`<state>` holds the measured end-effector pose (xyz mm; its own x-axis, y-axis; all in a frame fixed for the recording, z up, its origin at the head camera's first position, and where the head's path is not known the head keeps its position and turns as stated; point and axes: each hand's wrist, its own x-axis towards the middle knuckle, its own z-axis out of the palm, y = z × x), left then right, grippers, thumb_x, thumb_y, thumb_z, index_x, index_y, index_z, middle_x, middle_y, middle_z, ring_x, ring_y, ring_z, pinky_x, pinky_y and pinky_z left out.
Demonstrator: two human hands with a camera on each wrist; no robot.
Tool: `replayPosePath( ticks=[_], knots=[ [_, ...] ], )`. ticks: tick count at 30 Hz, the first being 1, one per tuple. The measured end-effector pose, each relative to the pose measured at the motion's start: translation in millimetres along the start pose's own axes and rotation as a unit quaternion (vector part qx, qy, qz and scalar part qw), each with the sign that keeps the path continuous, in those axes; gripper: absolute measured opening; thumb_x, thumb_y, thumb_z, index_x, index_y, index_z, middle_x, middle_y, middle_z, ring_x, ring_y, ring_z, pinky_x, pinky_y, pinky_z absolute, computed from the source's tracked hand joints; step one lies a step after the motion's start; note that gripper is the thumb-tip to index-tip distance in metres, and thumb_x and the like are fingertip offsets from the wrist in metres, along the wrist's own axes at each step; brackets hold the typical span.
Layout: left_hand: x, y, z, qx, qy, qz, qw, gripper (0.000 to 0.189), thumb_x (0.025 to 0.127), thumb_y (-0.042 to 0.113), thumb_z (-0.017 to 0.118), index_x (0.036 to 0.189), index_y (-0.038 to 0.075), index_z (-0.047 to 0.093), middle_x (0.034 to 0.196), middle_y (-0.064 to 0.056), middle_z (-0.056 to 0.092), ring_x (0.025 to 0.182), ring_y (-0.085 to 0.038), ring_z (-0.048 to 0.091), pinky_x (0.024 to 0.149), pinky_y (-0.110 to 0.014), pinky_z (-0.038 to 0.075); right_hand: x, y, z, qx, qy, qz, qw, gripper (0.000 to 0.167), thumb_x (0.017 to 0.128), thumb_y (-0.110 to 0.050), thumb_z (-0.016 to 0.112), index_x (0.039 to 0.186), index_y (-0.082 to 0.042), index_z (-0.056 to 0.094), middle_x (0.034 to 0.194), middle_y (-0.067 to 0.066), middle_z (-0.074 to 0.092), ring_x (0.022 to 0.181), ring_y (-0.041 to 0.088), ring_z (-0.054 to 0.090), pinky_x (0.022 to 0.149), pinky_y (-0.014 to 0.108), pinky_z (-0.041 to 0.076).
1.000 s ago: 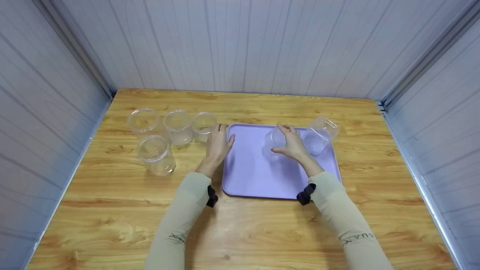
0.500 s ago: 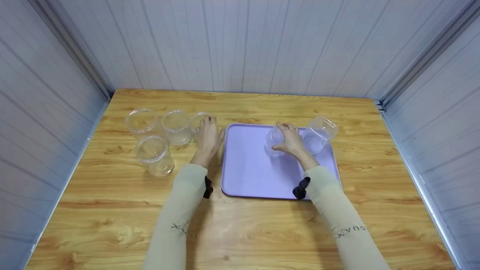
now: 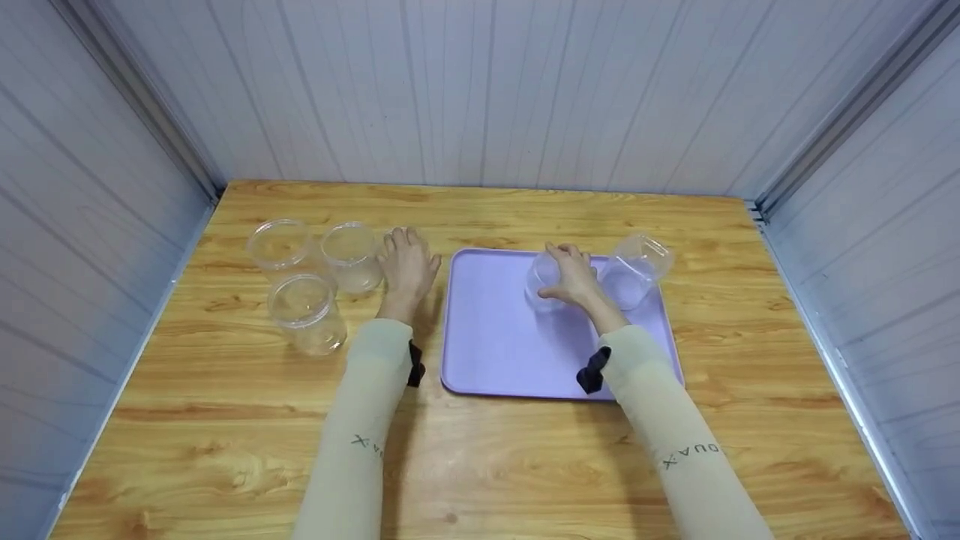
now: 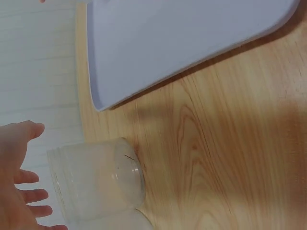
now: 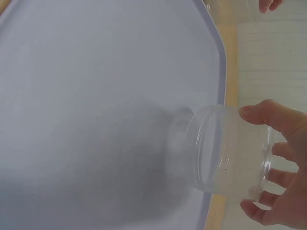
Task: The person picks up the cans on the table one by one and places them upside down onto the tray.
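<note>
Looks like the jars are going onto the tray (image 3: pixel 510 352) one by one. Right hand (image 3: pixel 574 279) is wrapped around a jar (image 3: pixel 541 279) at the tray's back, next to another (image 3: pixel 636 271). Left hand (image 3: pixel 407 266), fingers spread, hovers over a jar (image 4: pixel 96 182) on the surface (image 3: pixel 525 465). I'd guess it has to close on that one next.

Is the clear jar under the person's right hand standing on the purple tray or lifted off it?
Standing on it. The clear jar rests base-down on the purple tray near its far edge, with the right hand gripping it.
</note>
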<state>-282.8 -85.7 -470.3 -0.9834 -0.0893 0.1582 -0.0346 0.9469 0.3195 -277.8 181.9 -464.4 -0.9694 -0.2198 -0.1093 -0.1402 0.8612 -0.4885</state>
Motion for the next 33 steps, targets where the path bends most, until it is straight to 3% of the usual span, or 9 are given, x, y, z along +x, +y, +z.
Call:
replayPosePath(
  ticks=[8,15,19,23,27,33],
  knots=[
    [10.0,-5.3,1.4,0.005,-0.073,-0.002,0.9974,0.078,0.085,0.042,0.054,0.137,-0.006,0.020,0.138,-0.025,0.019,0.127,-0.040,0.015,0.092,-0.058,0.028,1.9,-1,-3,-0.006,-0.016,0.014,0.9998,0.086,0.070,-0.021,0.074,0.140,-0.011,0.025,0.138,0.018,0.025,0.123,0.037,0.021,0.093,0.057,0.024],
    [16.6,-6.3,4.1,0.046,-0.082,0.014,0.9955,0.080,0.084,0.045,0.054,0.137,-0.005,0.020,0.137,-0.028,0.020,0.125,-0.042,0.020,0.091,-0.055,0.032,5.1,0,-2,-0.010,-0.023,0.018,0.9995,0.086,0.071,-0.019,0.074,0.141,-0.011,0.024,0.138,0.018,0.024,0.124,0.039,0.019,0.095,0.059,0.021],
    [19.8,-6.2,2.5,0.074,-0.099,0.016,0.9922,0.080,0.085,0.047,0.050,0.137,-0.006,0.019,0.137,-0.031,0.018,0.124,-0.044,0.020,0.096,-0.052,0.028,7.4,-1,-2,-0.012,-0.024,0.022,0.9994,0.086,0.070,-0.019,0.074,0.140,-0.011,0.024,0.138,0.018,0.024,0.124,0.040,0.019,0.095,0.059,0.021],
    [23.3,-6.0,-0.3,0.073,-0.117,0.010,0.9904,0.080,0.087,0.047,0.047,0.137,-0.007,0.016,0.137,-0.034,0.014,0.125,-0.045,0.016,0.101,-0.048,0.022,8.8,0,-2,-0.010,-0.025,0.024,0.9994,0.086,0.070,-0.018,0.074,0.140,-0.010,0.025,0.138,0.019,0.024,0.124,0.040,0.019,0.095,0.059,0.021],
    [25.1,-7.8,-3.4,0.064,-0.130,0.001,0.9894,0.080,0.087,0.046,0.047,0.138,-0.007,0.013,0.137,-0.036,0.010,0.125,-0.046,0.014,0.099,-0.047,0.027,9.2,1,-1,-0.012,-0.025,0.022,0.9994,0.086,0.070,-0.017,0.074,0.140,-0.009,0.025,0.137,0.020,0.026,0.123,0.040,0.020,0.095,0.058,0.022],
    [24.9,-11.7,-6.9,0.061,-0.131,0.005,0.9895,0.080,0.087,0.043,0.049,0.137,-0.008,0.014,0.134,-0.038,0.017,0.122,-0.048,0.020,0.101,-0.047,0.024,9.5,2,0,-0.012,-0.027,0.021,0.9993,0.086,0.069,-0.018,0.074,0.140,-0.009,0.026,0.137,0.020,0.025,0.123,0.039,0.020,0.094,0.059,0.023]
  ],
)
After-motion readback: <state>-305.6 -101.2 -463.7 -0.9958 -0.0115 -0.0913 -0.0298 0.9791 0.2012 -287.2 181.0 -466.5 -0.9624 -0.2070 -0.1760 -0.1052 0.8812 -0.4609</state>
